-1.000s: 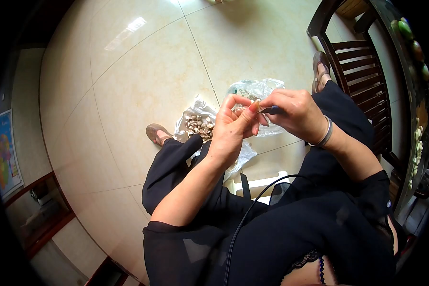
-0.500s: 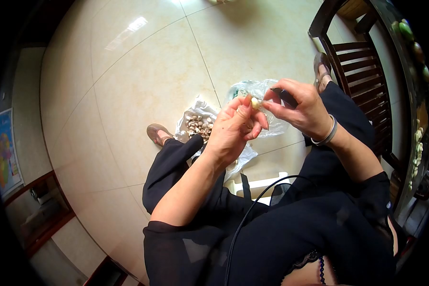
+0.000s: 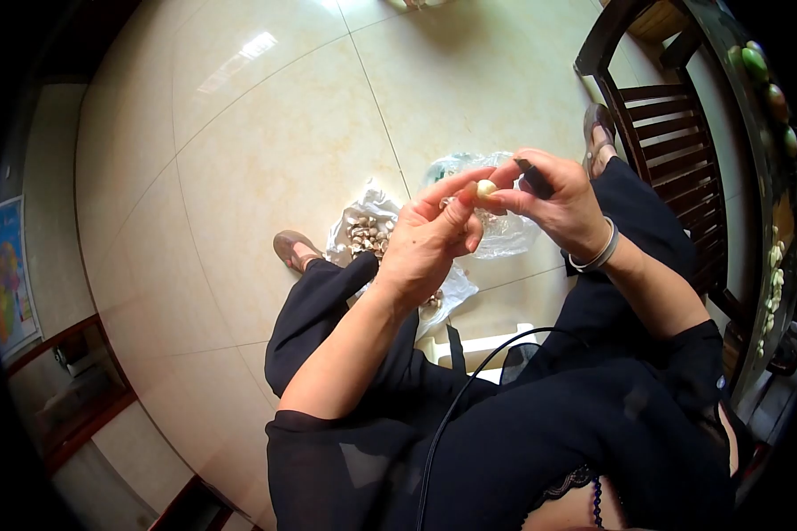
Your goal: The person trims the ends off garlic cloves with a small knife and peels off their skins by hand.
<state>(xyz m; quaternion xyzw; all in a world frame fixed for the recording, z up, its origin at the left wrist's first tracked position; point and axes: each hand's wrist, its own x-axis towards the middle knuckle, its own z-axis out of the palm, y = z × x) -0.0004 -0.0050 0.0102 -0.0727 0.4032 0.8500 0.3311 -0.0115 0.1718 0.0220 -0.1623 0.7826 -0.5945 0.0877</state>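
A pale, peeled-looking garlic clove (image 3: 485,188) is pinched between the fingertips of both hands. My left hand (image 3: 432,234) is closed, its thumb and forefinger on the clove's left side. My right hand (image 3: 562,199) presses the clove from the right with thumb and fingertip. It also holds a small knife (image 3: 535,180) with a dark handle, tucked between thumb and forefinger and pointing up to the left. Unpeeled garlic cloves (image 3: 366,234) lie in a white plastic bag (image 3: 336,232) below my left hand. A clear plastic bag (image 3: 509,234) spreads under both hands, partly hidden by them.
A dark wooden chair (image 3: 660,119) stands at the right. Along the table edge (image 3: 775,217) lie several pale cloves (image 3: 775,265) and green and reddish fruits (image 3: 754,64). A white container (image 3: 487,350) sits between my legs, with a black cable (image 3: 469,380) crossing in front. Tiled floor (image 3: 239,177) extends ahead.
The hands have come closer together. The right fingertips now press against the clove, the left fingers have straightened over it, and the knife has tilted with its tip more visible.
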